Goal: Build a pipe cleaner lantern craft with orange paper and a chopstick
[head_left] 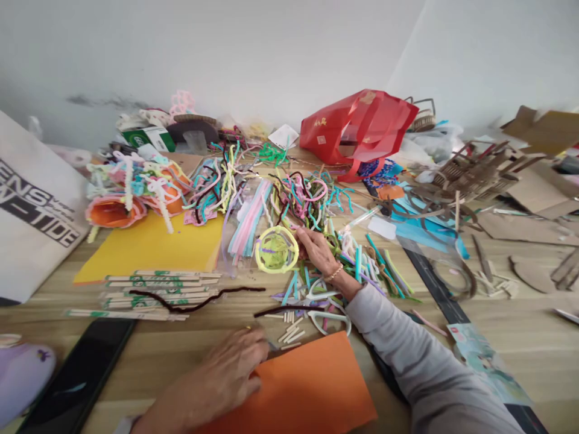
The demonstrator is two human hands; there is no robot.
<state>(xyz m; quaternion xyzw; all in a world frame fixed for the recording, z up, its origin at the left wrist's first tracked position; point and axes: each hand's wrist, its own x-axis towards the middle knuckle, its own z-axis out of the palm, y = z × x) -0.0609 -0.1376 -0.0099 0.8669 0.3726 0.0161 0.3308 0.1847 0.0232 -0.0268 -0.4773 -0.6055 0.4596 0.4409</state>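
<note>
Yellow pipe-cleaner ring [276, 249] lying among loose pipe cleaners [307, 199], right hand [319, 253] open at its rim (contact hard to tell), left hand [221, 374] released, flat on orange card [307, 386].

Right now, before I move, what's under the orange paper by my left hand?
The orange paper lies on the wooden table, with your left hand at its edge. Whatever is directly beneath the sheet is covered and can't be seen.

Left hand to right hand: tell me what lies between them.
In the head view, between the left hand and the right hand lie short pale cut sticks, a dark brown pipe cleaner and loose teal and white pipe cleaners.
</note>
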